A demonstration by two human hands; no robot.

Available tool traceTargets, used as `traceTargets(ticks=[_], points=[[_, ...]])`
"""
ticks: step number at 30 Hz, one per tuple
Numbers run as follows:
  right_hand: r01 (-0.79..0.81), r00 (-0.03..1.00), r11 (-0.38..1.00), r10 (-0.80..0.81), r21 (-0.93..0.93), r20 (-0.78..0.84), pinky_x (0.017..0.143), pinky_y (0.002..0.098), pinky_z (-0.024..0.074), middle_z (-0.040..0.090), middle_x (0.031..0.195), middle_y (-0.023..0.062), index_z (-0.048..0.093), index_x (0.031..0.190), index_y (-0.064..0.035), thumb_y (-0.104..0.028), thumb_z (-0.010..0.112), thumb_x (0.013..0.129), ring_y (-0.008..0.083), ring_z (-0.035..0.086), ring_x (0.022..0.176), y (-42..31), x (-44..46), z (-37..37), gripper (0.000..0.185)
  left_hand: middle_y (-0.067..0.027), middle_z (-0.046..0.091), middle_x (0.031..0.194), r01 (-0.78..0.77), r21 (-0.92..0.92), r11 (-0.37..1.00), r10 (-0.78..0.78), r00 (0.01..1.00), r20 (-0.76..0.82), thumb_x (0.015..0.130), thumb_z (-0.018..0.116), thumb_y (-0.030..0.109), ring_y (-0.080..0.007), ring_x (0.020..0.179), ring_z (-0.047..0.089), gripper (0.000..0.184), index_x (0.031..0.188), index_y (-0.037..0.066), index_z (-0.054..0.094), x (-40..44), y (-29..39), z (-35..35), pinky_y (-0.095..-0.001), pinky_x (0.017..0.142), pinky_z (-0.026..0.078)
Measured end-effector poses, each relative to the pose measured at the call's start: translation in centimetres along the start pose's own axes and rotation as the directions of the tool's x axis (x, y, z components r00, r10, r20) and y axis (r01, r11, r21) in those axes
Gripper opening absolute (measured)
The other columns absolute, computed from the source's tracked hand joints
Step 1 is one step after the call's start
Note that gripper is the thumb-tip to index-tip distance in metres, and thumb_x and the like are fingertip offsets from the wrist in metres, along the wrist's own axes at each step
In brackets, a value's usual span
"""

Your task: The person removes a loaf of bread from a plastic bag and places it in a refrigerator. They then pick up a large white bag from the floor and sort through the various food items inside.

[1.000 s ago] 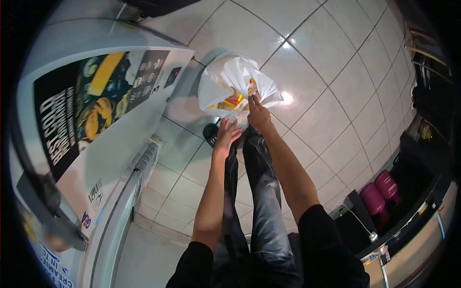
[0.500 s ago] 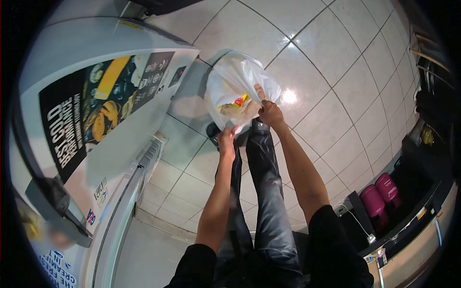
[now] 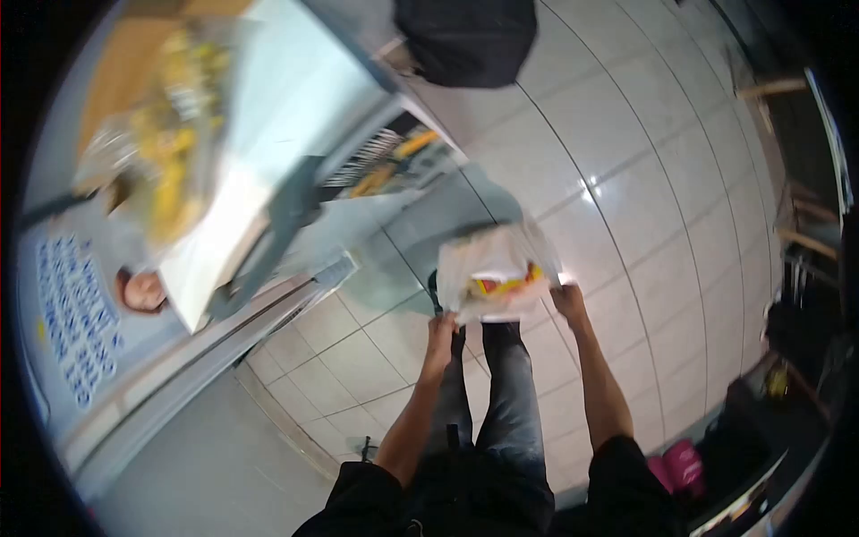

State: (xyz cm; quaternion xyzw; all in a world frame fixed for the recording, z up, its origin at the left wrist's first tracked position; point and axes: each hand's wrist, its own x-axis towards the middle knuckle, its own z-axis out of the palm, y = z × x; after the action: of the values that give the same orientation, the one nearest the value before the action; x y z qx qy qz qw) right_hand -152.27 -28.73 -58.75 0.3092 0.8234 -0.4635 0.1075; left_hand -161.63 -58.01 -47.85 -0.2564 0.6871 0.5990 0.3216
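Note:
A white plastic bag [image 3: 461,268] hangs in front of my legs, its mouth spread wide between my two hands. Inside it lies something in yellow and red packaging [image 3: 510,280], too blurred to name. My left hand [image 3: 440,333] is closed on the bag's near left edge. On the opposite side, my right hand [image 3: 567,300] grips the bag's right edge, with the fingers partly hidden by blur.
A chest freezer [image 3: 295,80] stands at the left, with bagged yellow items [image 3: 174,134] on top. A dark bag-like object [image 3: 470,40] is on the tiled floor [image 3: 599,242] ahead. Maroon objects [image 3: 682,467] and dark furniture line the right.
My hands have moved apart, stretching the bag's mouth wider. The view has shifted, so the freezer's top and the dark object ahead show more.

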Motion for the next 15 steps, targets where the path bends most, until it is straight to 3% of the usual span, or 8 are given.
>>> traceTargets(ticks=[2, 3, 4, 8, 10, 12, 13, 15], points=[[-0.005, 0.999, 0.997, 0.002, 0.071, 0.035, 0.056, 0.0427, 0.0459, 0.06, 0.065, 0.0242, 0.062, 0.078, 0.0053, -0.021, 0.057, 0.078, 0.0304, 0.064, 0.061, -2.2, -4.3, -2.5, 0.027, 0.0026, 0.042, 0.056, -0.049, 0.053, 0.997, 0.048, 0.999, 0.02, 0.085, 0.055, 0.029, -0.0071, 0.054, 0.04, 0.033, 0.061, 0.007, 0.05, -4.9, 4.1, -1.0, -0.0258, 0.051, 0.031], [-0.126, 0.985, 0.99, 0.118, 0.057, 0.125, 0.057, 0.0285, 0.0401, 0.054, 0.069, -0.0008, 0.061, 0.087, 0.0055, -0.007, 0.057, 0.08, 0.0088, 0.046, 0.067, -7.1, -6.6, -5.4, 0.015, 0.0026, 0.042, 0.057, -0.047, 0.047, 0.998, 0.046, 0.998, 0.033, 0.086, 0.054, 0.029, -0.0071, 0.054, 0.039, 0.034, 0.062, 0.006, 0.05, -7.4, 7.0, -1.1, -0.0254, 0.05, 0.03], [-0.195, 0.98, 0.963, 0.185, 0.185, 0.074, 0.054, 0.0274, 0.0369, 0.05, 0.066, -0.0034, 0.062, 0.082, 0.0064, -0.009, 0.057, 0.081, 0.0068, 0.043, 0.064, -9.6, -8.6, -6.3, 0.017, 0.0024, 0.044, 0.06, -0.073, 0.048, 0.996, 0.071, 0.997, 0.043, 0.086, 0.054, 0.028, -0.0068, 0.056, 0.039, 0.03, 0.066, 0.006, 0.052, -9.2, 8.2, -1.5, -0.0246, 0.05, 0.03], [-0.094, 0.996, 0.965, 0.093, 0.246, 0.018, 0.05, 0.027, 0.0357, 0.051, 0.062, -0.0024, 0.062, 0.08, 0.0073, -0.009, 0.059, 0.083, 0.0067, 0.043, 0.059, -18.6, -13.0, -10.5, 0.017, 0.0029, 0.043, 0.062, -0.161, 0.012, 0.987, 0.161, 0.986, -0.045, 0.086, 0.054, 0.025, -0.0065, 0.057, 0.039, 0.026, 0.071, 0.005, 0.055, -16.5, 12.5, -4.8, -0.0236, 0.051, 0.031], [0.006, 1.0, 0.967, -0.007, 0.253, 0.005, 0.049, 0.0271, 0.0348, 0.051, 0.061, -0.0024, 0.062, 0.079, 0.0068, -0.009, 0.06, 0.083, 0.0065, 0.042, 0.058, -23.7, -13.8, -13.7, 0.017, 0.0036, 0.042, 0.062, -0.15, -0.229, 0.962, 0.154, 0.988, 0.001, 0.085, 0.055, 0.024, -0.0064, 0.056, 0.038, 0.022, 0.074, 0.004, 0.055, -19.2, 14.8, -6.9, -0.0238, 0.051, 0.031], [-0.085, 0.98, 0.971, 0.041, 0.225, 0.193, 0.047, 0.0266, 0.0319, 0.049, 0.058, -0.0038, 0.062, 0.075, 0.0041, -0.012, 0.063, 0.083, 0.0053, 0.039, 0.054, -30.2, -15.3, -17.9, 0.018, 0.0042, 0.036, 0.062, -0.173, -0.296, 0.94, 0.199, 0.978, 0.059, 0.086, 0.051, 0.018, -0.0061, 0.052, 0.032, 0.02, 0.07, 0.007, 0.046, -22.2, 16.5, -9.4, -0.024, 0.051, 0.029], [-0.047, 0.983, 0.973, 0.004, 0.227, 0.186, 0.047, 0.0266, 0.0319, 0.049, 0.058, -0.0038, 0.062, 0.075, 0.0041, -0.012, 0.063, 0.083, 0.0053, 0.039, 0.054, -32.4, -15.8, -19.3, 0.018, 0.0048, 0.035, 0.063, -0.196, -0.353, 0.915, 0.251, 0.961, 0.117, 0.085, 0.051, 0.017, -0.0058, 0.051, 0.03, 0.019, 0.07, 0.008, 0.046, -23.8, 17.4, -10.7, -0.0241, 0.05, 0.028], [0.147, 0.948, 0.974, -0.188, 0.17, 0.255, 0.057, 0.0296, 0.0449, 0.063, 0.065, 0.0088, 0.063, 0.078, 0.0095, -0.011, 0.06, 0.084, 0.0084, 0.053, 0.064, -36.3, -17.6, -21.9, 0.022, 0.0047, 0.034, 0.063, -0.251, -0.419, 0.873, 0.31, 0.948, 0.076, 0.084, 0.052, 0.017, -0.006, 0.052, 0.03, 0.016, 0.073, 0.007, 0.046, -28.1, 20.3, -12.0, -0.0245, 0.05, 0.026]])
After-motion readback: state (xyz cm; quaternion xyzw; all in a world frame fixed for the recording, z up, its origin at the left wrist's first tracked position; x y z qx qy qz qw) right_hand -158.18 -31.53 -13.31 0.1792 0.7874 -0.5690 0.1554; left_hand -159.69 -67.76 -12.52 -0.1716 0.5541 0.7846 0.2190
